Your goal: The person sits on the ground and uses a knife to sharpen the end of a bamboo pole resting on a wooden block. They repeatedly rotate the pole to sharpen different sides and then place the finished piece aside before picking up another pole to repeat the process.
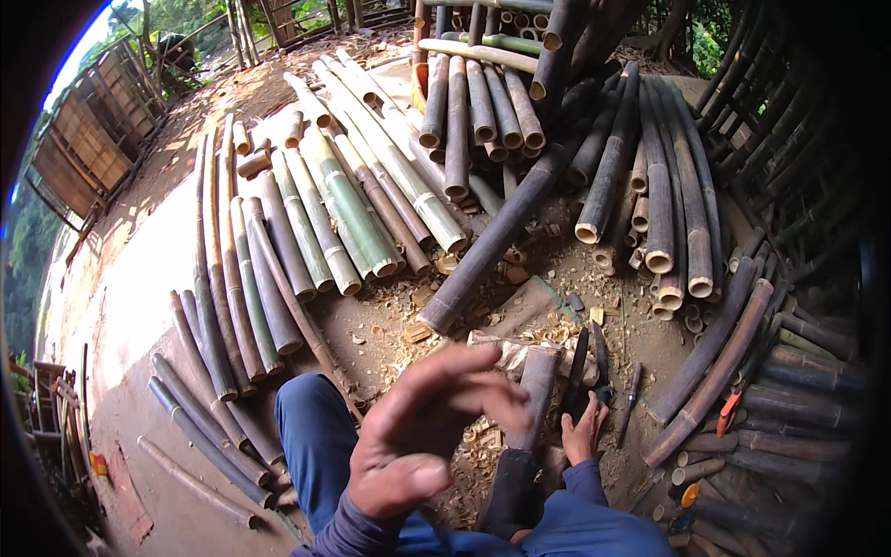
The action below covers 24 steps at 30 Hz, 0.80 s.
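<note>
My left hand point(418, 432) is raised over my lap, close to the camera. Its fingers are bent and the thumb stands apart, with nothing held. Lower and to the right, my right hand point(585, 432) has its fingers curled at the dark handle of a knife point(601, 353); the grip is partly hidden. Beside it lies a long dark blade point(576, 367), its tip pointing away from me. Between my legs a dark bamboo piece point(536, 390) slants up against a pale crosswise log point(510, 356). Dark material point(510, 487) covers the near end of that piece.
Many bamboo poles point(353, 209) lie in rows ahead and left. A thick dark pole point(501, 237) points toward me. More poles are stacked behind point(483, 102) and at right point(789, 399). A slim tool point(631, 404) and wood shavings point(418, 334) lie on the ground.
</note>
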### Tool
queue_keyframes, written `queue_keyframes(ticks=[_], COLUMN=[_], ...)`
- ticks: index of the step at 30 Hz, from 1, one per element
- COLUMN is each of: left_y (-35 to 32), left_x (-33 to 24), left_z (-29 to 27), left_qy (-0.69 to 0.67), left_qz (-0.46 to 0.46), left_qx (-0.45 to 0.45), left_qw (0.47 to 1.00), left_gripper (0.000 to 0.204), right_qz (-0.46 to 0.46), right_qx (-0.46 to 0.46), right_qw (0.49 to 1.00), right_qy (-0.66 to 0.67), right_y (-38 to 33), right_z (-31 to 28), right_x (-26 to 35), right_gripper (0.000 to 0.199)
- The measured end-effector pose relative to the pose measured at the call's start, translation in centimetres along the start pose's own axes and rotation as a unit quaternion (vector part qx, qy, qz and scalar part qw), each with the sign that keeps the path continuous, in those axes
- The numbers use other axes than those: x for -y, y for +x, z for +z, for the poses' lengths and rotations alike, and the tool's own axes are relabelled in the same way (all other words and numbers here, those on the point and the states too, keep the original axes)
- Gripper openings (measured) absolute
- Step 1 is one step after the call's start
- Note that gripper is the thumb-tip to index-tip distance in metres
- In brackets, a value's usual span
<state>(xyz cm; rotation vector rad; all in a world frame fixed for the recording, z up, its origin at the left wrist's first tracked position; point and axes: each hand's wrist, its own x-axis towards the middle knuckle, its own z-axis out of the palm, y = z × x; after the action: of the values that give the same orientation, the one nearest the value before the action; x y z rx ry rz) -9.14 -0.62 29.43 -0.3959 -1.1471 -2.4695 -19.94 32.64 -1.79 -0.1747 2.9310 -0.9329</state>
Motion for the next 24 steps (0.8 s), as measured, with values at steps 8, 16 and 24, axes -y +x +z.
queue_keyframes(ticks=[8, 16, 24], left_y=[-6.1, -13.6, -22.7], left_x=[-3.7, -1.9, -1.2], left_z=[-13.2, -21.5, -27.3], left_qy=[0.825, 0.633, 0.521], left_qz=[-0.139, -0.237, 0.005], left_qx=[-0.141, -0.309, -0.654], left_qw=[0.53, 0.669, 0.549], left_gripper=[0.064, 0.06, 0.03], right_qz=[-0.038, -0.29, -0.414], right_qx=[0.25, 0.409, 0.415], right_qw=[0.867, 0.865, 0.779], right_qy=[0.43, -0.027, -0.221], right_y=[-1.2, -0.4, 1.1], right_z=[-20.3, -32.4, -25.6], right_x=[11.3, 30.9, 41.6], right_gripper=[0.057, 0.062, 0.045])
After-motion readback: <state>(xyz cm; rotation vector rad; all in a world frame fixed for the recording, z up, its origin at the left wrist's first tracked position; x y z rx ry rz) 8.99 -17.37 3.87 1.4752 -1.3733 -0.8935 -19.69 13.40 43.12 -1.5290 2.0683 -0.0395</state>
